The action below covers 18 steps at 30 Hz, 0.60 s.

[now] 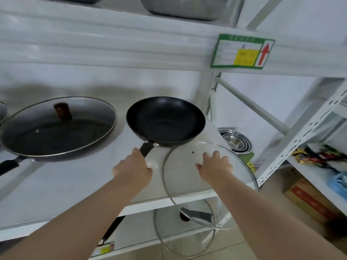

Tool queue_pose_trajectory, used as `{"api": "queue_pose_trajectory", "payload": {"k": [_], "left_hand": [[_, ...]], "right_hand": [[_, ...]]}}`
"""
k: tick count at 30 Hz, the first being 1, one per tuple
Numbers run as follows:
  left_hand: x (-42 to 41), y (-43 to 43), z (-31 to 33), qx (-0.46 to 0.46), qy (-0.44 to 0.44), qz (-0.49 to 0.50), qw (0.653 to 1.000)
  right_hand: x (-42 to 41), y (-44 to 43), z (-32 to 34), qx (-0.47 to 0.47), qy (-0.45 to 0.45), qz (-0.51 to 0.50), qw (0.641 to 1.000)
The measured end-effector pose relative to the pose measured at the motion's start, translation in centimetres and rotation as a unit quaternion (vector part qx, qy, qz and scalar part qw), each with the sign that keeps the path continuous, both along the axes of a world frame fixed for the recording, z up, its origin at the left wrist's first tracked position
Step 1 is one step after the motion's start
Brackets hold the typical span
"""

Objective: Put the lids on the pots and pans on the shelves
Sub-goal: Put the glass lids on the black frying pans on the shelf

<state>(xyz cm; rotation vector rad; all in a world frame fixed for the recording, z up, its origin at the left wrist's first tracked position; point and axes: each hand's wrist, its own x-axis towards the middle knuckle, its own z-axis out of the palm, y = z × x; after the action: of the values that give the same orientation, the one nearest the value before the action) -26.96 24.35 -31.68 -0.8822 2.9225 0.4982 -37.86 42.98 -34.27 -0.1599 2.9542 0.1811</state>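
Note:
A black wok (pixel 165 121) without a lid sits on the middle white shelf (pixel 56 184). My left hand (pixel 134 168) grips its black handle near the shelf's front. My right hand (pixel 214 167) holds a clear glass lid (pixel 180 177) by its centre, tilted, just in front and to the right of the wok. To the left, a large frying pan (pixel 56 130) wears a glass lid with a brown knob (pixel 62 111). Another glass lid (pixel 185 231) shows below, on the lower shelf.
A metal pot (pixel 180 8) stands on the top shelf. A green shelf label (pixel 242 51) with a red arrow hangs on the beam. Stacked steel bowls (pixel 235 140) sit right of the wok. A neighbouring rack at right holds packets (pixel 319 156) above a cardboard box (pixel 309 199).

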Motion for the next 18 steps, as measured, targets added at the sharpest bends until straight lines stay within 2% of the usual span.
{"api": "queue_pose_trajectory", "payload": {"k": [2,7,10,18], "left_hand": [[-0.8,0.1,-0.6,-0.02,-0.004,0.014,1.0],[-1.6,-0.4,-2.2,-0.062,0.02,0.023,0.998],[-1.6,-0.6,-2.6,-0.086,0.016,0.014,0.996],[-1.9,-0.3,-2.0,-0.104,-0.01,0.021,0.994]], "right_hand": [[-0.8,0.7,-1.3,-0.019,-0.002,0.008,1.0],[-1.6,2.3,-3.1,-0.049,0.081,0.11,0.989],[-0.9,3.0,-3.2,-0.092,0.088,0.126,0.984],[1.9,5.2,-1.8,-0.092,0.125,0.168,0.973]]}}
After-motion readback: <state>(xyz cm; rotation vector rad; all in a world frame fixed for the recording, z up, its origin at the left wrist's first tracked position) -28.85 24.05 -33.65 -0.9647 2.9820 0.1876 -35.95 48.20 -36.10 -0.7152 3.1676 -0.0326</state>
